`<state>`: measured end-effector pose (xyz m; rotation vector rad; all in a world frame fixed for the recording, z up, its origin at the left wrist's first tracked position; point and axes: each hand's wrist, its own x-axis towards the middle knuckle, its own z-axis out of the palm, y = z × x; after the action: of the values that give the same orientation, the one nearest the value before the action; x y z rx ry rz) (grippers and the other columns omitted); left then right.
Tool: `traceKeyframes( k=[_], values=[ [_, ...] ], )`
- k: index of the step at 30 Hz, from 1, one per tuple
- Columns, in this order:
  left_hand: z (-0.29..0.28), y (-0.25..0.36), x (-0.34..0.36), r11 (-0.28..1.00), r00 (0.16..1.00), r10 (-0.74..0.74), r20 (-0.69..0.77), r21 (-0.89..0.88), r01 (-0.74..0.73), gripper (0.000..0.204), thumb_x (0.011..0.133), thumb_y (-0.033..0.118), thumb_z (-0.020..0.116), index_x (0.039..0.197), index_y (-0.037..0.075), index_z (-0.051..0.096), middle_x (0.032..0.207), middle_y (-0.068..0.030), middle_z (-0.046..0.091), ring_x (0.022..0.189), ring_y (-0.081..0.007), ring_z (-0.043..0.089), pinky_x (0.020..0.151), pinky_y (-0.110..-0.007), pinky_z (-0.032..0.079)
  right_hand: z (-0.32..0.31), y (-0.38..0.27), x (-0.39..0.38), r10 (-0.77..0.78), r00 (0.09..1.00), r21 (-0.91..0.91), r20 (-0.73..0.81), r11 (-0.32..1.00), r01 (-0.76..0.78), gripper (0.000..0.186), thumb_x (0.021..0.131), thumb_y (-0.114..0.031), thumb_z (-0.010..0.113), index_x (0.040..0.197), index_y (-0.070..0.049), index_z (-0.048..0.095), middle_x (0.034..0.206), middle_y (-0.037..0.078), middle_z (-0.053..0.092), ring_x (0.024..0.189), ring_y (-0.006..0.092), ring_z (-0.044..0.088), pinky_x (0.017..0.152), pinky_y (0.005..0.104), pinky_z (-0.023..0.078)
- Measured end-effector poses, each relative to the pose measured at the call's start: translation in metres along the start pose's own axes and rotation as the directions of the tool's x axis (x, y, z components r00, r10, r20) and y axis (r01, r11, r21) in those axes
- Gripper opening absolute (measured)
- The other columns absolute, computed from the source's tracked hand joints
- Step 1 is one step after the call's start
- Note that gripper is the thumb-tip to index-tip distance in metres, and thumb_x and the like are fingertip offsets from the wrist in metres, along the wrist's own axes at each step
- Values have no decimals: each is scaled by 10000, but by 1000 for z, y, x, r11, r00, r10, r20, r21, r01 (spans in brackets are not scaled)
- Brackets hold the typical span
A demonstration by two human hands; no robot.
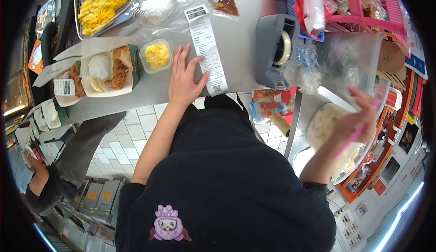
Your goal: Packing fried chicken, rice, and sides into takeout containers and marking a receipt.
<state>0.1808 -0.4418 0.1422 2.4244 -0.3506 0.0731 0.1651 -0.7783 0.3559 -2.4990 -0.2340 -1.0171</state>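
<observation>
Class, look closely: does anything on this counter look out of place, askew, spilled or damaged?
Nothing looks clearly spilled or broken. Mildly askew: the long white paper receipt lies slanted on the grey metal counter, its lower end by the front edge, under the fingertips of the bare left hand.

Receipt smooth paper; counter smooth metal; tape dispenser matt plastic.

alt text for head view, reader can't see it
A person's left hand touches a long receipt on a metal counter; the blurred right hand holds a thin pink object. Boxed fried chicken and a tub of yellow food sit to the left.
</observation>
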Motion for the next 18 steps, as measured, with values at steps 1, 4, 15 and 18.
traceKeyframes(
  k=[1,4,15,18],
  values=[
    [2,6,7,999,1000,21,4,-29,-21,422,827,247,762,1209,120,637,1523,-174,412,1442,-423,323,1183,-539,288,-38,16,10,-13,995,-124,-103,992,0,486,1104,-316,387,874,26,644,774,180,731,688,259,700,647,358,549],
    [7,4,6,998,999,34,16,-46,-33,430,824,228,756,1215,95,636,1511,-199,426,1420,-441,345,1174,-549,281,-79,17,33,130,908,-284,-397,924,-257,513,1098,-347,368,970,45,673,803,139,741,711,184,671,737,306,538],
    [0,11,-5,1000,999,25,36,-18,-24,443,826,193,737,1233,84,603,1538,-208,380,1450,-459,281,1182,-559,249,-142,40,93,112,880,-309,-462,909,-278,106,972,-58,650,1061,-31,700,770,52,706,691,77,660,641,215,515],
    [-2,11,-6,1000,999,29,30,3,-29,435,837,187,724,1237,74,597,1536,-215,381,1451,-460,282,1181,-555,252,-143,66,124,126,895,-299,-428,915,-272,117,964,-84,664,1068,-41,698,751,58,699,678,76,659,621,226,506]
  ],
)
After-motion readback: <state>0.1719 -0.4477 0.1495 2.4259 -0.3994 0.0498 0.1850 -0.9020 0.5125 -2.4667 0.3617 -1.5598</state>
